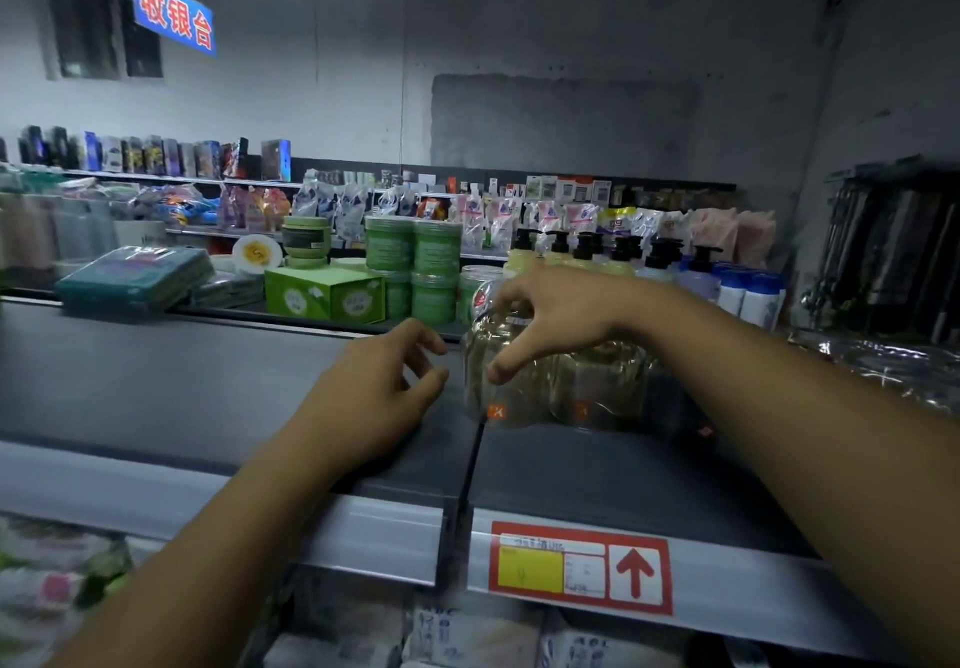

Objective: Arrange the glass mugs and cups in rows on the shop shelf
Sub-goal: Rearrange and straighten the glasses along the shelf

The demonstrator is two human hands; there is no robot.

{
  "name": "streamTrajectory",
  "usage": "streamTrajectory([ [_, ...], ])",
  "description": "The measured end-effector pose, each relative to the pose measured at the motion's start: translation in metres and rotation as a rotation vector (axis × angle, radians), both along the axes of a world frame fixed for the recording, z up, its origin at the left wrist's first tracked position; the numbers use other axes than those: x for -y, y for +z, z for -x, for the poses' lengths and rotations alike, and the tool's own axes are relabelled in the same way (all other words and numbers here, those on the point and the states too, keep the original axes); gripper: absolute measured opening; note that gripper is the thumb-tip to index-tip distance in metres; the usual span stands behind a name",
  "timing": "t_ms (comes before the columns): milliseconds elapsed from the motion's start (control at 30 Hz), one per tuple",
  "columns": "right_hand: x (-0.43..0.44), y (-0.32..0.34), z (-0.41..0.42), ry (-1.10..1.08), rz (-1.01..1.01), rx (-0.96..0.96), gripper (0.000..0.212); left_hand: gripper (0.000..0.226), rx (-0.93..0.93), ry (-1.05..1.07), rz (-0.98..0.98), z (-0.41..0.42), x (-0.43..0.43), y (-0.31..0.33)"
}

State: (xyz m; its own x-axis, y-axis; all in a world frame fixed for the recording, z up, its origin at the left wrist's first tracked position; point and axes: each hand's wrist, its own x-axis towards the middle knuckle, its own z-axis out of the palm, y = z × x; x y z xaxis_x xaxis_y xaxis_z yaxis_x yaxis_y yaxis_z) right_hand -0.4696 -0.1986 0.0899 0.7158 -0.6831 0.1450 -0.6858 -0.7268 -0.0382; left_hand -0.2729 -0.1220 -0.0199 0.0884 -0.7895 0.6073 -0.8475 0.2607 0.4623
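Glass mug [496, 376] standing on end, long axis vertical, at the left end of a row of mugs [602, 381] on the shop shelf [182, 381], sitting directly under the right hand [561, 314], grip curling over its top, thumb pressing the near side. Resting just left of it, left hand [374, 397], grip loose and holding nothing; handle direction lost in blur.

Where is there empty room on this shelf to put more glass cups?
The bare patch is the dark grey shelf top left of the left hand, up to the teal flat packs. A smaller strip lies between the clear glass mugs and the red-and-yellow price label. Crowded: around the mugs under the right hand, and by the green round tubs.
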Motion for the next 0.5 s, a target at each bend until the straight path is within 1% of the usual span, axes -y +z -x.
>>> streamTrajectory([
  [33, 0.002, -0.001, -0.001, -0.001, -0.009, -0.012, 0.078, 0.017, 0.035, 0.001, 0.002, 0.001, 0.000, 0.000],
  [100, 0.003, 0.000, -0.001, 0.000, -0.019, -0.030, 0.079, 0.017, 0.048, -0.011, -0.008, 0.002, 0.001, 0.000],
  [167, 0.004, 0.001, 0.001, 0.004, -0.015, -0.026, 0.082, 0.014, 0.019, -0.021, 0.009, 0.002, 0.001, 0.001],
  [233, 0.003, 0.000, 0.006, 0.003, -0.011, 0.021, 0.078, 0.009, -0.041, -0.056, 0.045, 0.005, 0.003, 0.004],
  [300, 0.002, -0.003, 0.012, 0.017, 0.006, 0.066, 0.072, 0.007, -0.071, -0.087, 0.077, 0.008, 0.007, 0.012],
  [400, 0.000, -0.005, 0.030, 0.051, 0.040, 0.176, 0.061, 0.017, -0.040, -0.146, 0.071, 0.012, 0.018, 0.028],
  [500, 0.009, -0.005, 0.056, 0.018, 0.071, 0.333, 0.036, 0.026, -0.029, -0.167, -0.044, 0.020, 0.026, 0.044],
])
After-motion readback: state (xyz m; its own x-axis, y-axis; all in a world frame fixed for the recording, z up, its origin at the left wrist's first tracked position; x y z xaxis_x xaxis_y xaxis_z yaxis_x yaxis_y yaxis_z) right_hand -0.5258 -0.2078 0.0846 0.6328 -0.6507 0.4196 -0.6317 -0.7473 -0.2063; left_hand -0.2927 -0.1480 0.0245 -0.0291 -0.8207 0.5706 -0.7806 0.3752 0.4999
